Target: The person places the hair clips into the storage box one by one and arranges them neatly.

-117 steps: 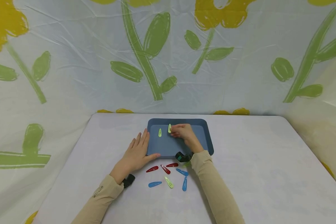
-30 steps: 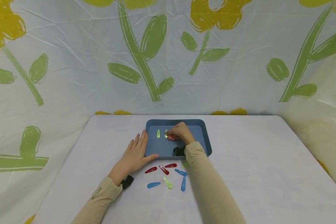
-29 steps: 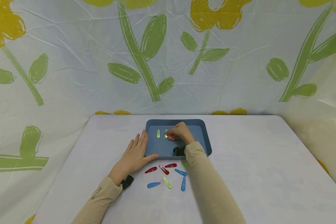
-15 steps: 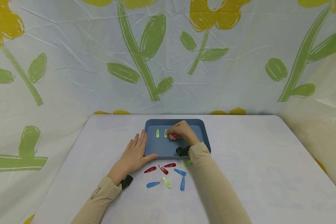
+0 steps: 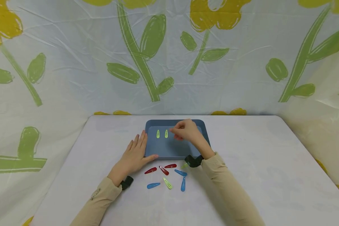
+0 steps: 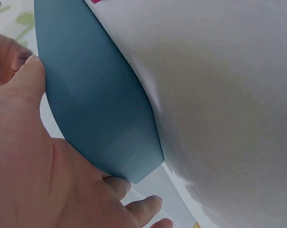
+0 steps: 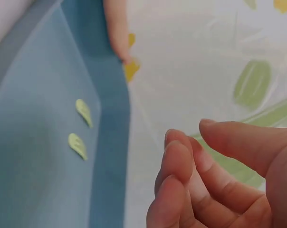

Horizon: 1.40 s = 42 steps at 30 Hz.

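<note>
Two yellow-green snap hair clips, a left one (image 5: 158,134) and a right one (image 5: 166,133), lie side by side in a blue-grey tray (image 5: 169,153). My right hand (image 5: 186,130) hovers over the tray just right of them. Its fingers are loosely bent, and the right wrist view shows a gap between the thumb (image 7: 248,142) and the fingertips, with nothing held. At the tray's left side my left hand (image 5: 134,158) rests with fingers spread straight, the thumb along the front rim; in the left wrist view it touches the tray's outer wall (image 6: 96,95).
In front of the tray lie loose clips on the white table (image 5: 257,163): red ones, such as a red clip (image 5: 150,170), blue ones, such as a blue clip (image 5: 153,185), and a yellow-green clip (image 5: 167,183). Another green clip (image 5: 184,165) is partly covered by the right wrist camera (image 5: 194,160).
My right hand lowered a yellow-green clip into the tray beside the first one, let it go, and drew back to the right and up. My left hand has stayed at the tray's side.
</note>
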Each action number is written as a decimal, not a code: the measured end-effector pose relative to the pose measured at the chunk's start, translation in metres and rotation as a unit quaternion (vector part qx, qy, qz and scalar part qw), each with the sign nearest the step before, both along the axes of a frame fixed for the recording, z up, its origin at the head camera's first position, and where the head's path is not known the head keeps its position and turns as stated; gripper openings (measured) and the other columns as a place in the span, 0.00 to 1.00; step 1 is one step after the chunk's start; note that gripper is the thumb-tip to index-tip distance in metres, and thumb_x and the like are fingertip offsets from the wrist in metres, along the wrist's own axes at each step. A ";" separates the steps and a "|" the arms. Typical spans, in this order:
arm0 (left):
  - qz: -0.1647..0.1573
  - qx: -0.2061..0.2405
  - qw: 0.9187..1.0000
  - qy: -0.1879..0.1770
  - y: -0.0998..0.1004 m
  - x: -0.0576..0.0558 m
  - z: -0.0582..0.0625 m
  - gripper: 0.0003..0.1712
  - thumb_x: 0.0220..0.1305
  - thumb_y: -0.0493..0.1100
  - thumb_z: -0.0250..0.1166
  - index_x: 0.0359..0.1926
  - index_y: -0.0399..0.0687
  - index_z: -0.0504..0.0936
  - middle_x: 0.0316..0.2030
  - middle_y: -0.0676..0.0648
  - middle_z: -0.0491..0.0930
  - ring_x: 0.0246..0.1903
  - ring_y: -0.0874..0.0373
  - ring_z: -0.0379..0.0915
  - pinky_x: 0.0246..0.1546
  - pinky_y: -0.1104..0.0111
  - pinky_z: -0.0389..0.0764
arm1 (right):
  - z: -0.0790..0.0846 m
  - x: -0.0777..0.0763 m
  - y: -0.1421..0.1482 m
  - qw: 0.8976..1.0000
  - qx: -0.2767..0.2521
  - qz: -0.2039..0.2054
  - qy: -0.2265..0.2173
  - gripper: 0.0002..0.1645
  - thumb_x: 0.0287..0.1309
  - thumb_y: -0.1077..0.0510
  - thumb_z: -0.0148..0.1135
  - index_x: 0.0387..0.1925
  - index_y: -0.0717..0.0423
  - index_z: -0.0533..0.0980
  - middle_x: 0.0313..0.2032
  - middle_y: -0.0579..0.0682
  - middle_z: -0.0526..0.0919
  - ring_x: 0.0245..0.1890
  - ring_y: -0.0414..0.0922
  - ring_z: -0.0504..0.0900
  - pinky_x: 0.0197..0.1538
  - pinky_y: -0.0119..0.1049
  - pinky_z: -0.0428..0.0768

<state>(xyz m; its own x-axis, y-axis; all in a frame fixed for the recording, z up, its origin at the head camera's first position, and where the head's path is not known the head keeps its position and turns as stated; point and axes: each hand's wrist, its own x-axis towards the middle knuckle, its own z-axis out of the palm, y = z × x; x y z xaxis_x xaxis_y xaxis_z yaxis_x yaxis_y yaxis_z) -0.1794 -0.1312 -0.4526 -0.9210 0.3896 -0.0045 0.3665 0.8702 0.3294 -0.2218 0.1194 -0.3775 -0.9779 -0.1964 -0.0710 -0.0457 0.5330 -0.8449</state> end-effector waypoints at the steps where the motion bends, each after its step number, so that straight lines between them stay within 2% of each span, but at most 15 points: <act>1: 0.000 0.002 1.000 0.000 0.000 0.000 0.000 0.63 0.63 0.76 0.53 0.78 0.36 0.39 0.78 0.40 0.32 0.76 0.37 0.33 0.72 0.43 0.42 | 0.002 0.005 0.002 1.000 0.005 0.007 0.015 0.13 0.61 0.52 0.69 0.27 0.57 0.84 0.23 0.55 0.86 0.27 0.58 0.85 0.34 0.49 0.84; 6: 0.001 0.003 1.000 0.003 0.001 0.000 0.001 0.63 0.63 0.74 0.56 0.78 0.35 0.41 0.78 0.40 0.34 0.76 0.37 0.34 0.72 0.43 0.43 | 0.010 0.027 0.012 0.993 0.008 0.059 0.103 0.09 0.62 0.55 0.68 0.28 0.55 0.83 0.22 0.50 0.84 0.22 0.50 0.82 0.29 0.39 0.80; 12: -0.001 -0.002 1.000 0.009 0.001 -0.001 0.000 0.63 0.63 0.75 0.54 0.78 0.35 0.41 0.78 0.40 0.34 0.76 0.37 0.34 0.72 0.43 0.43 | 0.012 0.046 0.021 0.974 0.009 0.110 0.200 0.04 0.61 0.60 0.68 0.30 0.54 0.84 0.23 0.43 0.83 0.22 0.40 0.79 0.28 0.33 0.79; 17: -0.003 -0.006 1.000 0.012 0.000 -0.002 -0.001 0.64 0.62 0.78 0.51 0.78 0.36 0.41 0.78 0.41 0.33 0.76 0.38 0.34 0.72 0.44 0.44 | 0.011 0.060 0.028 0.951 0.033 0.158 0.263 0.02 0.60 0.63 0.68 0.33 0.54 0.85 0.28 0.42 0.84 0.27 0.37 0.79 0.32 0.33 0.80; 21: -0.004 -0.004 1.000 0.012 -0.001 -0.002 -0.001 0.63 0.62 0.78 0.51 0.78 0.36 0.41 0.78 0.41 0.33 0.76 0.38 0.35 0.72 0.43 0.44 | 0.004 0.071 0.033 0.931 0.079 0.195 0.299 0.06 0.56 0.67 0.70 0.35 0.56 0.85 0.32 0.44 0.86 0.32 0.37 0.81 0.37 0.35 0.82; 25: -0.004 -0.005 1.000 0.009 0.000 -0.001 0.000 0.63 0.62 0.78 0.51 0.78 0.36 0.41 0.78 0.41 0.33 0.76 0.38 0.34 0.72 0.44 0.43 | -0.008 0.082 0.037 0.919 0.141 0.216 0.299 0.07 0.54 0.69 0.71 0.35 0.57 0.86 0.33 0.46 0.87 0.34 0.40 0.84 0.38 0.34 0.83; 30: -0.004 -0.003 1.000 0.009 0.000 -0.001 -0.001 0.63 0.63 0.77 0.52 0.78 0.36 0.41 0.78 0.40 0.34 0.76 0.38 0.34 0.72 0.43 0.43 | -0.023 0.092 0.038 0.909 0.200 0.237 0.277 0.08 0.52 0.71 0.71 0.33 0.59 0.88 0.33 0.47 0.89 0.34 0.42 0.86 0.36 0.31 0.82; 32: -0.003 -0.003 1.000 0.010 0.000 -0.002 -0.001 0.63 0.63 0.77 0.52 0.78 0.36 0.41 0.78 0.41 0.34 0.76 0.38 0.35 0.72 0.43 0.44 | -0.028 0.094 0.037 0.907 0.216 0.239 0.271 0.07 0.51 0.72 0.71 0.29 0.58 0.87 0.28 0.45 0.87 0.27 0.38 0.82 0.30 0.28 0.79; 34: -0.003 -0.004 1.000 0.011 0.000 -0.002 -0.001 0.63 0.63 0.77 0.52 0.78 0.36 0.41 0.78 0.41 0.34 0.76 0.38 0.35 0.72 0.43 0.44 | -0.032 0.095 0.035 0.904 0.235 0.238 0.265 0.10 0.50 0.73 0.70 0.23 0.56 0.84 0.21 0.42 0.81 0.20 0.34 0.73 0.25 0.25 0.71; 37: -0.004 -0.002 1.000 0.009 -0.001 -0.002 -0.002 0.63 0.63 0.76 0.52 0.78 0.36 0.41 0.78 0.41 0.33 0.76 0.38 0.34 0.72 0.43 0.43 | -0.037 0.097 0.033 0.901 0.269 0.230 0.249 0.14 0.51 0.72 0.69 0.19 0.54 0.79 0.16 0.40 0.72 0.18 0.34 0.60 0.22 0.25 0.62; 39: -0.004 -0.001 1.000 0.008 -0.001 -0.002 -0.002 0.63 0.63 0.76 0.52 0.78 0.36 0.41 0.78 0.41 0.33 0.76 0.38 0.34 0.72 0.43 0.43 | -0.041 0.098 0.031 0.897 0.292 0.224 0.243 0.14 0.52 0.72 0.69 0.18 0.54 0.80 0.16 0.41 0.73 0.17 0.33 0.60 0.21 0.25 0.62; 42: -0.004 -0.001 1.000 0.009 -0.001 -0.002 -0.002 0.63 0.63 0.78 0.51 0.78 0.36 0.41 0.78 0.41 0.33 0.76 0.38 0.34 0.72 0.44 0.43 | -0.044 0.099 0.030 0.891 0.316 0.215 0.243 0.10 0.52 0.69 0.71 0.22 0.54 0.84 0.19 0.42 0.80 0.18 0.33 0.68 0.22 0.26 0.69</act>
<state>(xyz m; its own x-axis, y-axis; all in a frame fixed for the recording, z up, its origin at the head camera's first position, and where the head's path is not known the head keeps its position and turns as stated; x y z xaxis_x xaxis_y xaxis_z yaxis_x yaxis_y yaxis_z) -0.1814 -0.1319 -0.4547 -0.9179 0.3966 0.0107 0.3788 0.8679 0.3215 -0.1232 0.1492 -0.4216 -0.7669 -0.6320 0.1118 -0.6400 0.7402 -0.2059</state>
